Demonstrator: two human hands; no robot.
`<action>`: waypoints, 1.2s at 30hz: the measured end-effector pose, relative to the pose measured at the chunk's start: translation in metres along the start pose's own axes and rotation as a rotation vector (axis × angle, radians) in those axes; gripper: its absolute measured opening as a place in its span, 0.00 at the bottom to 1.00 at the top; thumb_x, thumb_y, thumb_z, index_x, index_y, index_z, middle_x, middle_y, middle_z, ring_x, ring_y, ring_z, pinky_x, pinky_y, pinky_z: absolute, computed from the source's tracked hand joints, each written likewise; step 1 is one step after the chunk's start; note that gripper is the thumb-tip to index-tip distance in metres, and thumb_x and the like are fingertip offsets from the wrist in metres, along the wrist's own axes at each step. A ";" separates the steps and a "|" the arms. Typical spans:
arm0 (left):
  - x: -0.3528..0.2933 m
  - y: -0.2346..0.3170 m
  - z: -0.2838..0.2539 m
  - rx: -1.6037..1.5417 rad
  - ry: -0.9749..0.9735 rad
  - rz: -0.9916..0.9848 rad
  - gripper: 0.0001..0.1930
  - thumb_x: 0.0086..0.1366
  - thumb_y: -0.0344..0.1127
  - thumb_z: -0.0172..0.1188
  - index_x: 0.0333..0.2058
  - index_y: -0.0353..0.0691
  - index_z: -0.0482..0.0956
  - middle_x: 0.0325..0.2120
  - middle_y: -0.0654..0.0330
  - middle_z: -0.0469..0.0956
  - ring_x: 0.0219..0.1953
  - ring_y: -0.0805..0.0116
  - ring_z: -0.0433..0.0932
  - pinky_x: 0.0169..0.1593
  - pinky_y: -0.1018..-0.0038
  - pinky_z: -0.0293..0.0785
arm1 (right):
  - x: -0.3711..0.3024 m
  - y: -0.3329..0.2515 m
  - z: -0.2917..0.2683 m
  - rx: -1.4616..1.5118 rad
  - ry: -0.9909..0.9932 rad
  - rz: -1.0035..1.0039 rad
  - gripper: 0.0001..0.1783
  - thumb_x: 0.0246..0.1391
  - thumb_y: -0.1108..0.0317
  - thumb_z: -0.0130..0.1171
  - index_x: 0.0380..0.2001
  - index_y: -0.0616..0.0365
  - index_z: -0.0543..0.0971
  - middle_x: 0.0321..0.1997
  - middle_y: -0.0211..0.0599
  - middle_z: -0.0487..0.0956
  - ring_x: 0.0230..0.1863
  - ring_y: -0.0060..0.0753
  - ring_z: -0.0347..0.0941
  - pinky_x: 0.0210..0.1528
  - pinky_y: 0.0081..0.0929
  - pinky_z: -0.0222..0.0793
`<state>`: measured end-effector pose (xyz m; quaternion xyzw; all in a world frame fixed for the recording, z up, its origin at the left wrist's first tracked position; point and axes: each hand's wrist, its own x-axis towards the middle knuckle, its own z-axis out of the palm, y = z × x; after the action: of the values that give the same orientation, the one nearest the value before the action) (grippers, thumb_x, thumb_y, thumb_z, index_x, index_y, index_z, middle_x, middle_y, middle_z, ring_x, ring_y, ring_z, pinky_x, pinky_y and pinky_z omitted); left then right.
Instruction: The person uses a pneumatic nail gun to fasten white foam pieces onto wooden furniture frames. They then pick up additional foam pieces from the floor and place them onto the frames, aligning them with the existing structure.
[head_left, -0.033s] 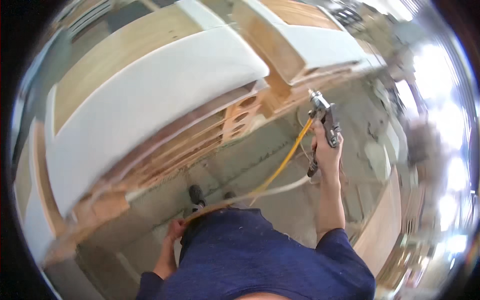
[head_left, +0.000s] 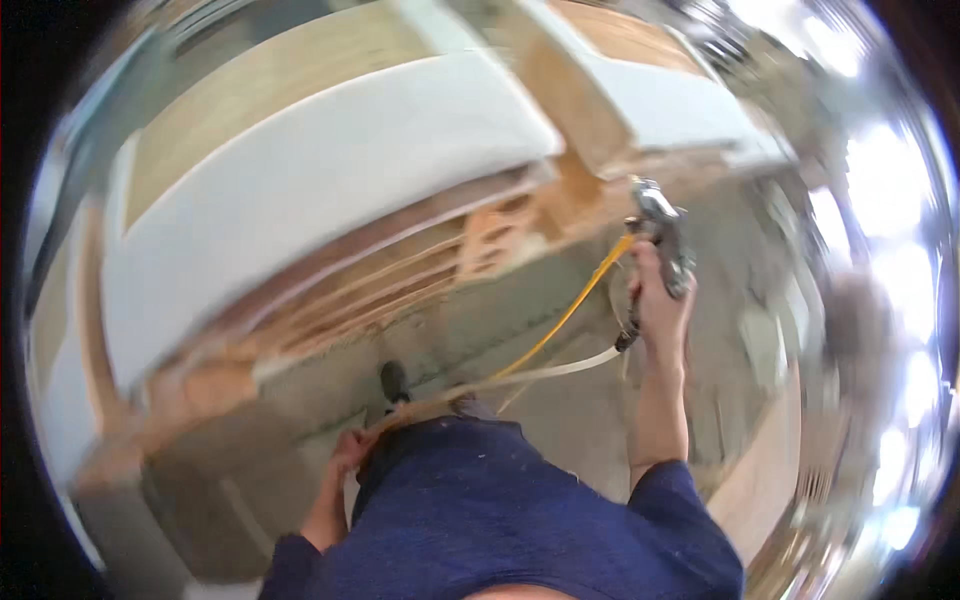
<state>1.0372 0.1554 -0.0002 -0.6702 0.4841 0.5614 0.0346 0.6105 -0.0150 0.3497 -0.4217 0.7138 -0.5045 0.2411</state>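
Note:
My right hand [head_left: 662, 292] is closed round the grip of a metal spray gun [head_left: 658, 222], held out ahead and to the right. Its nozzle end points away from me, near the edge of the wooden framework. A thin yellow hose [head_left: 570, 312] and a thicker whitish hose [head_left: 575, 369] trail from the gun towards my left side. Low by my waist, my left hand [head_left: 350, 450] is closed on the hose; its fingertips are partly hidden and blurred. Ahead lies a large white-coated panel [head_left: 330, 190] with a bare wood-coloured middle.
A second white-edged panel [head_left: 680, 105] lies beyond a gap to the right. Slatted wooden racks [head_left: 380, 275] support the panels. My dark shoe [head_left: 394, 380] stands on the grey floor [head_left: 300, 420]. A pale board [head_left: 760, 470] leans at the right, with blurred clutter behind.
The panels and racks have shifted slightly to the right in the view, with motion blur. My right hand and the spray gun have moved a little to the right. Both hands keep their grip.

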 end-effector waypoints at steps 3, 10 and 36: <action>-0.070 0.006 0.017 -0.220 0.114 -0.124 0.25 0.56 0.55 0.63 0.35 0.35 0.81 0.22 0.56 0.79 0.26 0.69 0.76 0.33 0.71 0.71 | -0.016 0.000 0.019 0.353 -0.221 -0.205 0.10 0.57 0.69 0.57 0.41 0.58 0.78 0.25 0.22 0.73 0.25 0.10 0.65 0.24 0.15 0.56; -0.203 -0.125 0.172 -0.523 0.562 -0.411 0.21 0.55 0.51 0.64 0.28 0.35 0.81 0.17 0.60 0.76 0.19 0.70 0.73 0.25 0.70 0.68 | -0.133 0.028 0.113 0.292 -1.061 -0.484 0.21 0.51 0.73 0.60 0.50 0.60 0.71 0.35 0.34 0.77 0.32 0.27 0.73 0.37 0.25 0.70; -0.384 -0.423 0.150 -1.224 0.771 -0.167 0.12 0.58 0.37 0.64 0.23 0.35 0.78 0.13 0.68 0.68 0.15 0.79 0.65 0.20 0.78 0.62 | -0.504 -0.108 0.266 -0.028 -0.973 -0.574 0.15 0.55 0.59 0.60 0.34 0.60 0.74 0.22 0.41 0.73 0.26 0.34 0.70 0.32 0.33 0.67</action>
<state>1.2579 0.7017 0.0364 -0.7542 0.0084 0.4513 -0.4768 1.1203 0.2585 0.3087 -0.7860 0.3837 -0.2876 0.3901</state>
